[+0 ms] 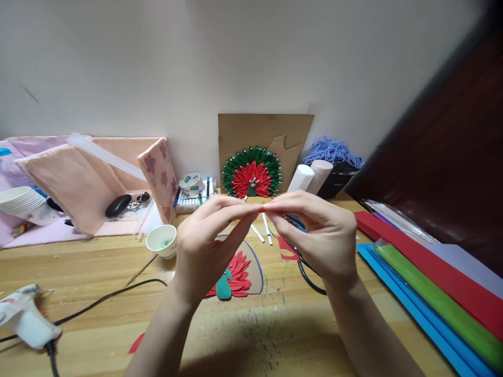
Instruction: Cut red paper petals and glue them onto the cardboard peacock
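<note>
My left hand [212, 238] and my right hand [318, 233] are raised over the wooden table, fingertips meeting in a pinch. Between them sits a tiny red paper piece [262, 208], mostly hidden by the fingers. Below the hands lies a half-round cardboard piece [257, 275] bearing red paper petals [238, 275] and a teal shape [223, 287]. A finished green and red paper fan ornament [252, 173] leans on cardboard at the wall.
A glue gun [23, 319] with a black cord [110, 296] lies at the left. A paper cup [162, 241] stands near the left hand. Coloured paper sheets [432, 283] lie at the right. Red scraps [286, 248], white sticks [267, 230], stacked cups [21, 201] and marker pens [192, 201] lie about.
</note>
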Tool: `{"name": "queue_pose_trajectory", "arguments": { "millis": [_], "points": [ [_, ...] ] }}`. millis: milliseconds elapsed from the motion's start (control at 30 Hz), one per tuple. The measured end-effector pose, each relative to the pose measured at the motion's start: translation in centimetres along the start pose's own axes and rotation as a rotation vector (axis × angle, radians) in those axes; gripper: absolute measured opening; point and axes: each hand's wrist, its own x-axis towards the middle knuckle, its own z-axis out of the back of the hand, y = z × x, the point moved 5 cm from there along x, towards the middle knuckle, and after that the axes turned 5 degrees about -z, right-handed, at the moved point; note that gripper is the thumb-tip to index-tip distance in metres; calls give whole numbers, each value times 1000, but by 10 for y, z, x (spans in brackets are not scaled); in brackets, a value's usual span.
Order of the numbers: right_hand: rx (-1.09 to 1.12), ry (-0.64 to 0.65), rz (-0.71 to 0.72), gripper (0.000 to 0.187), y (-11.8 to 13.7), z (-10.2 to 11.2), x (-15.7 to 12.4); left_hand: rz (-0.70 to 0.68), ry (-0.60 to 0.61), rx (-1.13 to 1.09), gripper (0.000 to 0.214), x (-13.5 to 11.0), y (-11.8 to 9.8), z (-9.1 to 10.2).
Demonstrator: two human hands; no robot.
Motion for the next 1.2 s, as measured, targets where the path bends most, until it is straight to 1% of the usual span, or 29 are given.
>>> {"name": "queue_pose_trajectory", "arguments": {
  "millis": [233, 433, 633, 767, 900, 1033, 1200],
  "points": [
    [-153, 44, 102, 18, 9, 0, -1, -112, 31, 192, 19, 1, -5, -1],
    [-264, 55, 157, 17, 13, -3, -2, -133, 61, 300, 16, 0, -8, -3],
    [-314, 5, 163, 16, 15, -2, -4, -140, 72, 312, 13, 0, -10, -5],
    [-311, 2, 163, 15, 15, -3, -3, -128, 36, 298, 11, 1, -9, -4],
    [-251, 18, 131, 14, 13, -3, -2, -112, -9, 238, 10, 1, -7, -3],
    [-212, 36, 104, 12, 10, -3, -1, -105, -2, 208, 10, 0, -7, -5],
    [-207, 37, 94, 11, 7, -3, -1, -144, 15, 266, 8, -1, -7, -5]
  ]
}}
